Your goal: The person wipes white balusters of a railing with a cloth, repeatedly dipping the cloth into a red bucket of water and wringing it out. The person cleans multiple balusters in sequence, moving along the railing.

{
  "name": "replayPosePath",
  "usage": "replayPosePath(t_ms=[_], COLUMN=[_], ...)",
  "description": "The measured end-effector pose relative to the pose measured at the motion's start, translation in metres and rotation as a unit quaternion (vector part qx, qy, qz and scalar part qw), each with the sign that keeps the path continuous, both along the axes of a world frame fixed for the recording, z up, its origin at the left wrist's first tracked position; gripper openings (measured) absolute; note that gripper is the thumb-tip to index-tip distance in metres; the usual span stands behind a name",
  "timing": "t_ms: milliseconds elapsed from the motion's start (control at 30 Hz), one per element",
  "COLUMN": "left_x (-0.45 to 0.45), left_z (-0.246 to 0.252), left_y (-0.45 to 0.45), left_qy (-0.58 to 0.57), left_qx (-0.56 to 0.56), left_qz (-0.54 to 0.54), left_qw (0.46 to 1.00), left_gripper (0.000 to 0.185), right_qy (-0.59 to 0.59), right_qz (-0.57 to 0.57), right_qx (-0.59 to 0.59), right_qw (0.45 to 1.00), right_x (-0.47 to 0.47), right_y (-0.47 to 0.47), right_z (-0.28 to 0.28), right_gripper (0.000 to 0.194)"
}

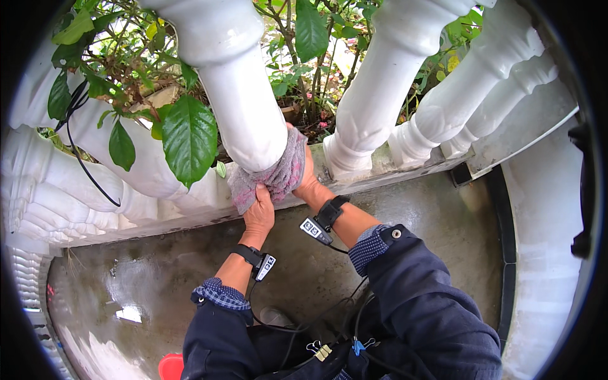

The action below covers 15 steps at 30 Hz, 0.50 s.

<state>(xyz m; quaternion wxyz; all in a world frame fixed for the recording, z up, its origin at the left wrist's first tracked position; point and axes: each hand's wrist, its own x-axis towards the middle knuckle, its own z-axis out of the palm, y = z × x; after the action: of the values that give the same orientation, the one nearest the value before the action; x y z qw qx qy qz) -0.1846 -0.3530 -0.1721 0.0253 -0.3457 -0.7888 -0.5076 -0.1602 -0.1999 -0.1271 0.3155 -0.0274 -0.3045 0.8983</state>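
Observation:
A grey and pink cloth (280,173) is wrapped around the front of the foot of a white glazed baluster (249,104). My left hand (259,209) grips the cloth's lower edge, thumb on top. On the baluster's right side, my right hand (306,171) presses the cloth against the base, its fingers reaching behind and partly hidden by the cloth. Both wrists wear black straps with small cabled devices.
More white balusters (365,104) stand on both sides along a concrete ledge (380,173). Leafy plants (189,137) poke through at the left, beside a black cable (78,152). A red container (171,366) stands on the wet floor (175,275) at lower left.

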Motion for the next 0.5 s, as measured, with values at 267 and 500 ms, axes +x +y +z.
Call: replayPosePath(t_ms=[267, 500], left_x=[0.02, 0.02], left_z=[0.012, 0.015], left_y=[0.011, 0.009], left_qy=[0.085, 0.184], left_qx=[-0.063, -0.05], left_qz=[0.051, 0.059], left_qw=[0.993, 0.98], left_gripper=[0.04, 0.033], right_qy=[-0.075, -0.074], right_qz=[0.043, 0.153], right_qx=[0.106, -0.004], right_qw=[0.991, 0.985], right_x=[-0.039, -0.041], right_y=[0.056, 0.049], right_z=[-0.017, -0.039], right_gripper=[0.027, 0.026])
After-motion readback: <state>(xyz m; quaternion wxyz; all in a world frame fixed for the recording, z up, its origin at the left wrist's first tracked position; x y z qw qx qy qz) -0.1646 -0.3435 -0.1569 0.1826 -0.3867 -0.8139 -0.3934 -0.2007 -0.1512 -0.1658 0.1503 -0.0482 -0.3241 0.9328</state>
